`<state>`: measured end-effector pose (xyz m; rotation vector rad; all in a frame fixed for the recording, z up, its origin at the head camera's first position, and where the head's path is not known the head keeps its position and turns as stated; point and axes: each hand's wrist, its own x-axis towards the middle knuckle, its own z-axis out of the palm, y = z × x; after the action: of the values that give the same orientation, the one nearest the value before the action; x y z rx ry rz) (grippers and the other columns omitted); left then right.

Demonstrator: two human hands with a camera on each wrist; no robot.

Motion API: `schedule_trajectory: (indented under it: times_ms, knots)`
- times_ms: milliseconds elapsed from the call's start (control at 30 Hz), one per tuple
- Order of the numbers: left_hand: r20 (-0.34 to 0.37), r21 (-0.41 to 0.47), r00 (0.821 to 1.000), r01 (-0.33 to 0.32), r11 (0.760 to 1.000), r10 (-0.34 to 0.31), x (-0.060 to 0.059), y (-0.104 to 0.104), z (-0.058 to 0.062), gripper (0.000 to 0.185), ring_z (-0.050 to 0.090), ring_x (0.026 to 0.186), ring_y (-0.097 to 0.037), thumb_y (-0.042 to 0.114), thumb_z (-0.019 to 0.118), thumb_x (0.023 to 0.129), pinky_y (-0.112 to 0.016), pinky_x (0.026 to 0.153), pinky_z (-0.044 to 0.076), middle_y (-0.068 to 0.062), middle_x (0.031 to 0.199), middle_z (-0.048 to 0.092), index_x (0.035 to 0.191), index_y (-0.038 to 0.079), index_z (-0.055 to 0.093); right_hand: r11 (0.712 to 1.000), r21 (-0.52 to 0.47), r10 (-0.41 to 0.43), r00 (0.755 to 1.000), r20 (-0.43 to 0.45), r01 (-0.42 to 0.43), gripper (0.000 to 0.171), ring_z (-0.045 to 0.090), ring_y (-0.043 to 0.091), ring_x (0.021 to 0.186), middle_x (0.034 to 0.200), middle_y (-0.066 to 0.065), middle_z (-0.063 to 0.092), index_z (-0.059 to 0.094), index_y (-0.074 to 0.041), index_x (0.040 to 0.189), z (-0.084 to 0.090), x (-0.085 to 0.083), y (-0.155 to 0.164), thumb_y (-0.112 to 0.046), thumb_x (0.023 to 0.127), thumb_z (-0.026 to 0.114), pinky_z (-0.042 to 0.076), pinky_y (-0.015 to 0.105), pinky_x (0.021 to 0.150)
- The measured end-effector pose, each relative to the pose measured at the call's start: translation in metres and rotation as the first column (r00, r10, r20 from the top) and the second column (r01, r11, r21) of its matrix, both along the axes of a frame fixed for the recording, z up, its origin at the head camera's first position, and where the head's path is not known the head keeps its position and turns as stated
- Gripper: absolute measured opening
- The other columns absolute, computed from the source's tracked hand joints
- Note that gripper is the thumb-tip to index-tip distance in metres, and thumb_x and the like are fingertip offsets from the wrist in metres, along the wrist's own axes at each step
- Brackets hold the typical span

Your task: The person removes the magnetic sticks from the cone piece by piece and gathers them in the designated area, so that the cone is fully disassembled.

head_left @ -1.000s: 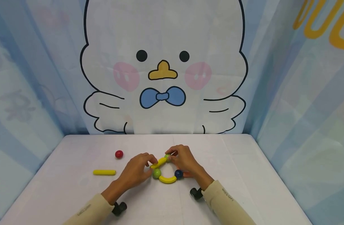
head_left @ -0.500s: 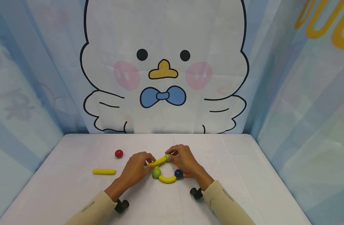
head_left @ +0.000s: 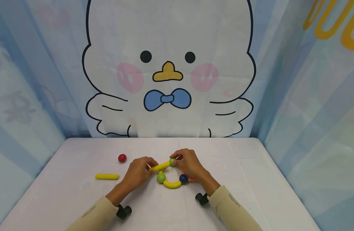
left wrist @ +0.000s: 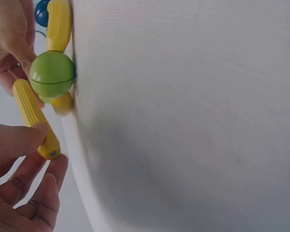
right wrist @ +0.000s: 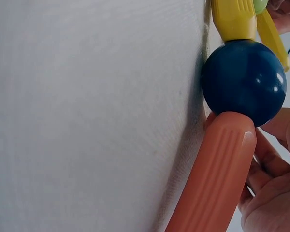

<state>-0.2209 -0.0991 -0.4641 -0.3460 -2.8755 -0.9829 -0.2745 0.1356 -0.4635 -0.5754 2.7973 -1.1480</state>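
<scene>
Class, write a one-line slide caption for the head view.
Left hand pinches a yellow stick while right hand steadies a ball-and-stick ring.

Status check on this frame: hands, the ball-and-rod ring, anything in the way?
Left hand pinches straight yellow rod. Right hand holds top green ball. Ring open at lower green ball. Nothing in the way.

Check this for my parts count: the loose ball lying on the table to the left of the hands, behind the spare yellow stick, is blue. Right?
Not quite. The loose ball left of the hands is red, as the head view shows. The rest holds: it lies on the table behind the spare yellow stick. The blue ball sits in the ring of pieces by the right hand.
</scene>
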Motion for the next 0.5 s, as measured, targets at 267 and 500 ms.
schedule_trajectory:
  times_ms: [267,500]
  knots:
    - [-0.042,0.027,0.999,-0.003,1.0,0.005,0.013,-0.01,0.008,0.029,0.066,0.092,-0.013,-0.001,0.085,0.086,-0.039,0.092,0.061,0.005,0.101,0.076,0.106,0.019,0.078,1.0,-0.001,-0.006,1.0,0.002,0.006,0.017,0.07,0.015,0.103,0.109,-0.003,0.076,0.081,-0.019,0.113,-0.001,0.001,0.0,-0.012,0.099,0.076,0.058,0.043,0.1]
    - [-0.045,-0.009,0.999,-0.007,1.0,0.007,0.024,-0.024,0.013,0.032,0.064,0.095,-0.012,-0.002,0.085,0.086,-0.04,0.095,0.06,0.008,0.102,0.075,0.107,0.021,0.078,1.0,-0.009,0.0,1.0,0.001,0.0,0.017,0.071,0.015,0.102,0.108,-0.003,0.078,0.082,-0.018,0.113,-0.002,0.0,0.0,-0.011,0.099,0.076,0.059,0.042,0.098]
